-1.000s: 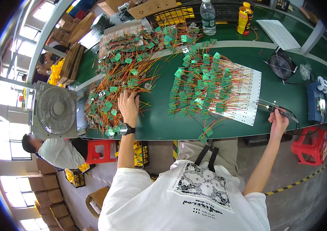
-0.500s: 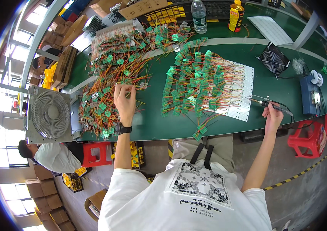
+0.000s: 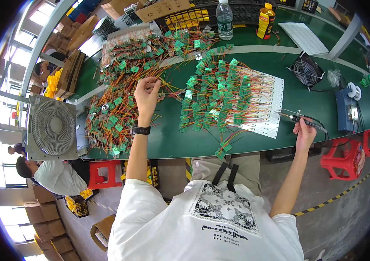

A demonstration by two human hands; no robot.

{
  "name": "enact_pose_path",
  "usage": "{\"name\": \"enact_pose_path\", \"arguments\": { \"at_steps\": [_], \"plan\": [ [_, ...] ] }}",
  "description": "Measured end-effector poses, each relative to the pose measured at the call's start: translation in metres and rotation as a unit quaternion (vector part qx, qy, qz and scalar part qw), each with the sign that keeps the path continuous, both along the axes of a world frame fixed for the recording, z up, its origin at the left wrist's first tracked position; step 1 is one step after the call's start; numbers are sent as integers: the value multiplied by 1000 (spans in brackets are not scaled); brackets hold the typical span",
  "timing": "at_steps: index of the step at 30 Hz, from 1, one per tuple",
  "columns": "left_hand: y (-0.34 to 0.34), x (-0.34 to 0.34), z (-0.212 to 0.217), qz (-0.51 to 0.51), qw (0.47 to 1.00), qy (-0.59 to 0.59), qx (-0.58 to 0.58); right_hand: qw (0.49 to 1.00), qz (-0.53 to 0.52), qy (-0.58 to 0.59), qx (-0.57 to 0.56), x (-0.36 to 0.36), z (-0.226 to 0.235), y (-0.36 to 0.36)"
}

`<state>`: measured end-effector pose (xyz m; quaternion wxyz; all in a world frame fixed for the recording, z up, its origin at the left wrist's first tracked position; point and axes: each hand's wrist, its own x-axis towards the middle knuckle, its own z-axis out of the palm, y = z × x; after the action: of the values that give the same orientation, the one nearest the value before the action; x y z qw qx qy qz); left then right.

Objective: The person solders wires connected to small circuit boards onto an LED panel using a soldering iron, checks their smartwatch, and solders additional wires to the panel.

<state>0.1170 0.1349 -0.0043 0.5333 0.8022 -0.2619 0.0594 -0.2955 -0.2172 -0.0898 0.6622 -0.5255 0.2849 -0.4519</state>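
Note:
My left hand [image 3: 147, 96] is over the right edge of a heap of small green circuit boards with red and yellow wires [image 3: 117, 102]. Its thumb and fingers are pinched together at the wires; what they hold, if anything, is too small to make out. My right hand [image 3: 305, 134] grips a soldering iron [image 3: 300, 117], its tip pointing left toward a white perforated board [image 3: 274, 111]. Rows of wired green boards [image 3: 217, 93] lie on and beside that white board, the wires running onto it. One wired green board [image 3: 223, 150] sits by the table's front edge.
A small black fan [image 3: 307, 71] and a blue soldering station [image 3: 346, 108] with a solder spool [image 3: 354, 91] stand at right. Behind are a water bottle [image 3: 224, 21] and a yellow-capped drink bottle [image 3: 265, 21]. A large grey fan [image 3: 53, 128] is at left, near a seated person [image 3: 58, 176].
My left hand has moved slightly right and away from me over the wires, still pinched. My right hand stays nearly in place with the soldering iron. The whole view has shifted a little.

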Motion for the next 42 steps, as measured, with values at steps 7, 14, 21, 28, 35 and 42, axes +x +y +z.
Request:
{"name": "enact_pose_path", "arguments": {
  "at_steps": [7,14,21,28,35,42],
  "plan": [
    [-2,-42,-13,126,969,-129,169,1000,-2,5,-6,-4,-2,-2],
    [-7,-45,-48,63,949,20,307,1000,-2,17,-6,-1,1,-1],
    [-20,-45,-54,39,975,-10,218,1000,-1,21,4,-3,0,-1],
    [8,-37,-53,-41,967,251,-29,1000,-4,22,1,-4,-2,-1],
    [43,-68,-23,-57,930,362,14,1000,-7,19,-6,-3,-4,-4],
    [40,-111,-5,-122,955,266,46,1000,-17,20,6,-7,1,-1]
  ]
}}
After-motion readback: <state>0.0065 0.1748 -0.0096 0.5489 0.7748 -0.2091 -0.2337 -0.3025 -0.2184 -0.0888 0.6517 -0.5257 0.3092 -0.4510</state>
